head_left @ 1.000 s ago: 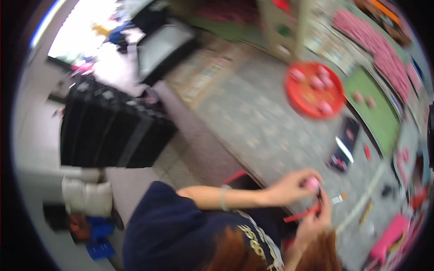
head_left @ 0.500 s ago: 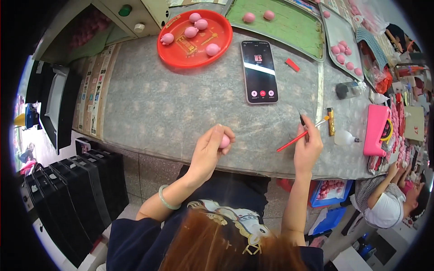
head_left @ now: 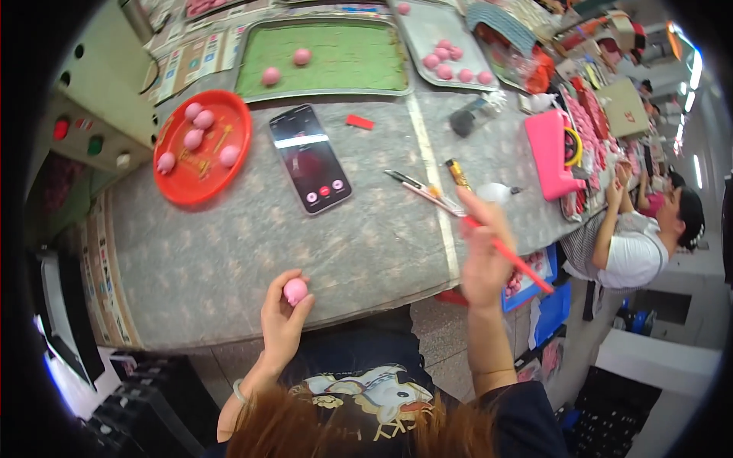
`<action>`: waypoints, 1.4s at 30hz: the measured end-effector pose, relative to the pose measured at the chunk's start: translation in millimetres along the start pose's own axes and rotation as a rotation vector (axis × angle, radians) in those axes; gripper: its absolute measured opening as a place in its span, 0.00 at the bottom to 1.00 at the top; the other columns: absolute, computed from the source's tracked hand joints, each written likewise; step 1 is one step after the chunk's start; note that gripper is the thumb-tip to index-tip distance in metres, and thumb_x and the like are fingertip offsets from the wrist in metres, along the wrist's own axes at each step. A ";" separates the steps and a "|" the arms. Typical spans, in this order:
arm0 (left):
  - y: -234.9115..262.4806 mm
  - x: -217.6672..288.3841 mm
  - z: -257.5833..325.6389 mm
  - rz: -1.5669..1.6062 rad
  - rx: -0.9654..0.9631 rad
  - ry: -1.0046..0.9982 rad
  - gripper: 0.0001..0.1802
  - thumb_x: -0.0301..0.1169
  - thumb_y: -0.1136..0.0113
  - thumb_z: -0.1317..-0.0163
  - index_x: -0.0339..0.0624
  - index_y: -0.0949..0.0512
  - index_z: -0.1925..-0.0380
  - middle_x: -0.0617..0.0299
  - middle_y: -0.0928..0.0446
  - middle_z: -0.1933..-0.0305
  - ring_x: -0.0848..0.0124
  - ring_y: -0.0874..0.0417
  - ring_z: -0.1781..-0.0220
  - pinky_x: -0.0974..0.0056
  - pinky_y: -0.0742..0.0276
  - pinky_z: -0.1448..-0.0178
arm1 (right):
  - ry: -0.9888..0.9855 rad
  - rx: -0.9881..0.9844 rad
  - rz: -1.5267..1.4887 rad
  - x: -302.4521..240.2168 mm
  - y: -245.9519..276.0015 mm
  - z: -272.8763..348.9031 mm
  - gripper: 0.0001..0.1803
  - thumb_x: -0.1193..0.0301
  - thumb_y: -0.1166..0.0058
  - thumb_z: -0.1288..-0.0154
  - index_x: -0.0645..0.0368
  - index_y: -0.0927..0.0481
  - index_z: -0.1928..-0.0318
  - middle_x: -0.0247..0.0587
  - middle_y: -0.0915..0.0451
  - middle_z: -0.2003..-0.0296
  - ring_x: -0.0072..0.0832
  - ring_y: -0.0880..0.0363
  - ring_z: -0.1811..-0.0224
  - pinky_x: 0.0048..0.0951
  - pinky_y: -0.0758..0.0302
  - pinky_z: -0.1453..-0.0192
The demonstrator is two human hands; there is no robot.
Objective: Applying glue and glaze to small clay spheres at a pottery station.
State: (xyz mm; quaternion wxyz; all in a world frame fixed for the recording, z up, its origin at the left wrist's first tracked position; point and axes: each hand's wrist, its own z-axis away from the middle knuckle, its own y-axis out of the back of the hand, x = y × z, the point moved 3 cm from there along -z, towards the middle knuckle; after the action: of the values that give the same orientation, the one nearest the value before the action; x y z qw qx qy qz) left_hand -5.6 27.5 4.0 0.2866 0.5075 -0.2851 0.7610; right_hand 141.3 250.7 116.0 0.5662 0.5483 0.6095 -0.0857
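My left hand [head_left: 279, 324] is closed round a small pink ball [head_left: 295, 291] near the table's front edge. A little raised nub shows on the ball's lower side. Further right, my right hand [head_left: 486, 256], smeared by motion, grips a slim brush with a red handle [head_left: 523, 269]. Its handle end points down to the right. Beyond the fingertips, slender dark-tipped sticks [head_left: 408, 183] reach to the upper left; I cannot tell whether they are held or lying on the table. A yellow-and-black tube [head_left: 457, 174] and a white squeeze bottle [head_left: 495, 192] lie close to this hand.
On the grey table [head_left: 206, 267] lie a phone [head_left: 313, 160], a red plate [head_left: 179, 187] with several pink balls, and a small red piece [head_left: 360, 122]. Behind are a green-lined tray [head_left: 343, 57] and a grey tray [head_left: 427, 30]. A pink tape dispenser [head_left: 546, 156] and a co-worker [head_left: 634, 237] are right.
The view has swung right, so the table's things sit further left. My left hand has turned, showing more of the pink ball. The red handle now points down-right instead of down-left.
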 end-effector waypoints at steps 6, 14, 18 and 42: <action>-0.9 -15.1 4.3 -0.063 0.070 -0.121 0.21 0.18 0.43 0.44 0.34 0.33 0.50 0.56 0.29 0.53 0.71 0.28 0.51 0.69 0.33 0.46 | -0.151 0.474 0.020 31.9 109.5 -9.7 0.18 0.64 0.66 0.26 0.65 0.27 0.55 0.36 0.24 0.73 0.21 0.26 0.71 0.22 0.30 0.58; -5.5 -19.0 8.8 -0.314 0.075 -0.324 0.21 0.18 0.39 0.49 0.33 0.30 0.53 0.53 0.28 0.55 0.65 0.26 0.54 0.66 0.31 0.48 | -0.196 0.462 0.251 137.7 48.0 24.3 0.16 0.70 0.46 0.38 0.65 0.28 0.52 0.44 0.22 0.62 0.27 0.24 0.57 0.29 0.28 0.53; -7.9 -16.4 9.1 -0.493 0.093 -0.394 0.21 0.19 0.37 0.53 0.35 0.29 0.56 0.52 0.25 0.60 0.60 0.24 0.58 0.63 0.29 0.50 | -0.267 0.495 0.204 156.3 49.7 6.1 0.19 0.70 0.38 0.45 0.66 0.27 0.56 0.45 0.23 0.68 0.27 0.25 0.65 0.30 0.28 0.60; -32.2 -2.1 7.7 -0.855 0.043 -0.647 0.21 0.27 0.30 0.57 0.38 0.26 0.61 0.51 0.22 0.65 0.53 0.20 0.66 0.59 0.25 0.64 | -0.163 0.236 0.331 120.1 52.3 -147.5 0.11 0.67 0.46 0.39 0.63 0.23 0.65 0.38 0.20 0.74 0.23 0.22 0.72 0.24 0.30 0.68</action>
State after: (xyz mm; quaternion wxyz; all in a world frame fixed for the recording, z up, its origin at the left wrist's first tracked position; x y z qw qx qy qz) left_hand 23.1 43.3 9.1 0.4579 0.7927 -0.1110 0.3869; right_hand 122.4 446.4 99.7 0.5518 0.6946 0.4491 -0.1061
